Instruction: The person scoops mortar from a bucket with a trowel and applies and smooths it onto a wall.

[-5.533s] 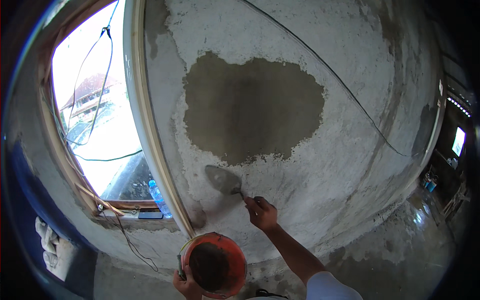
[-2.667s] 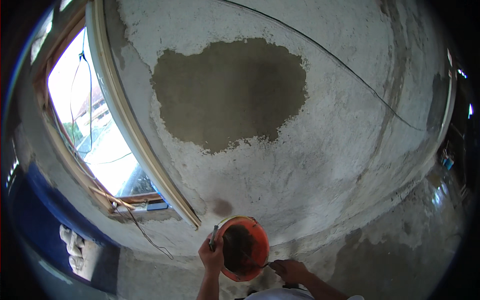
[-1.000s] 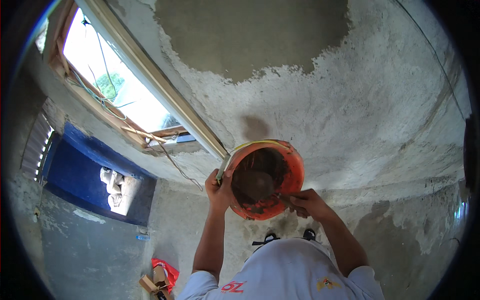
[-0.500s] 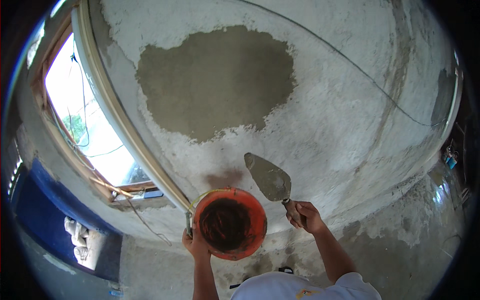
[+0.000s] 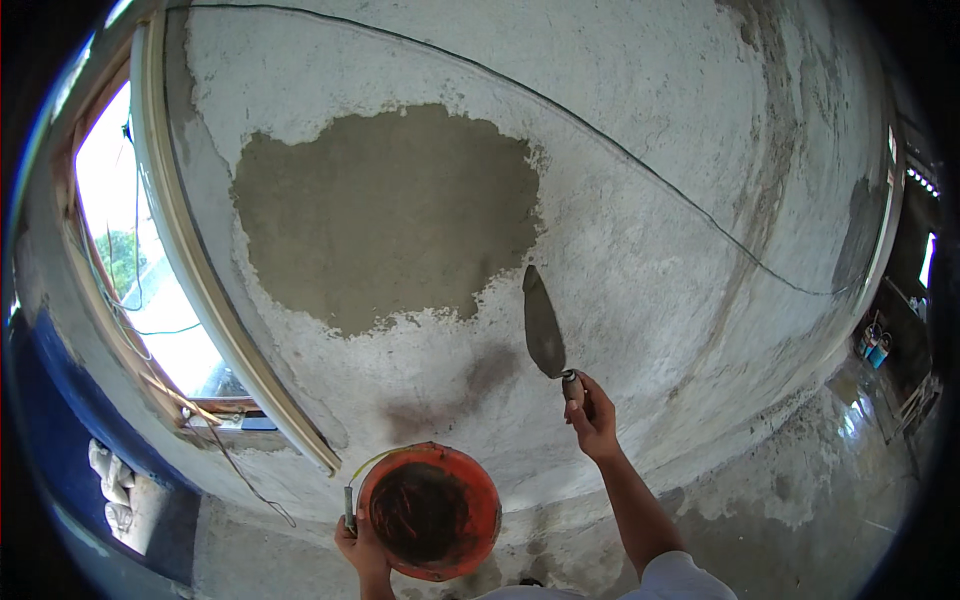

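My right hand (image 5: 590, 415) grips the wooden handle of a pointed trowel (image 5: 543, 322), whose blade is raised near the lower right edge of a grey-green mortar patch (image 5: 385, 215) on the pale, rough wall (image 5: 650, 300). Lower in the view, my left hand (image 5: 362, 548) holds an orange bucket (image 5: 480, 510) by its handle grip and side. Its inside is dark and smeared with mortar; how much it holds is unclear.
A window (image 5: 135, 270) with loose wires and a long pale frame strip (image 5: 200, 260) is at left, above white sacks (image 5: 115, 500) on a blue ledge. A thin cable (image 5: 620, 150) crosses the wall. Containers (image 5: 875, 345) stand at far right, beside the concrete floor (image 5: 780, 530).
Since the frame a second ago, the trowel has come out of the bucket and risen toward the patch. The bucket now sits lower left in the view, which has tilted up onto the wall.
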Tool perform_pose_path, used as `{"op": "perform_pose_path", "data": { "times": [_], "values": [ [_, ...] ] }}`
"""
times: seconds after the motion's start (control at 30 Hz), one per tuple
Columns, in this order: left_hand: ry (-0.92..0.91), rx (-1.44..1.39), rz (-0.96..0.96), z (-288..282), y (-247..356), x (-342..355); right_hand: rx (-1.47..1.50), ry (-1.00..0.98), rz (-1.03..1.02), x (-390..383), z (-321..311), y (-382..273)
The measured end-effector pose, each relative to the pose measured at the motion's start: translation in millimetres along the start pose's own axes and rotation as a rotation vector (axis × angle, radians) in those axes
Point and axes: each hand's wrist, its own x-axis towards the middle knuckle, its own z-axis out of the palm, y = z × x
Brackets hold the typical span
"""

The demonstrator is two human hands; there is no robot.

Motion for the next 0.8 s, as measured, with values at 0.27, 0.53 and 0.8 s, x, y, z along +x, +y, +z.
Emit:
{"op": "perform_pose_path", "data": {
  "times": [0.27,0.53,0.8],
  "values": [
    [0.077,0.136,0.007,15,-9,-11,-0.737,0.236,-0.438,27,2,11],
    [0.037,0.138,-0.005,11,-12,-13,-0.98,0.408,-0.537,51,1,28],
    [0.083,0.222,0.003,12,-14,-8,-1.102,0.174,-0.516,16,-9,42]
  ]
}}
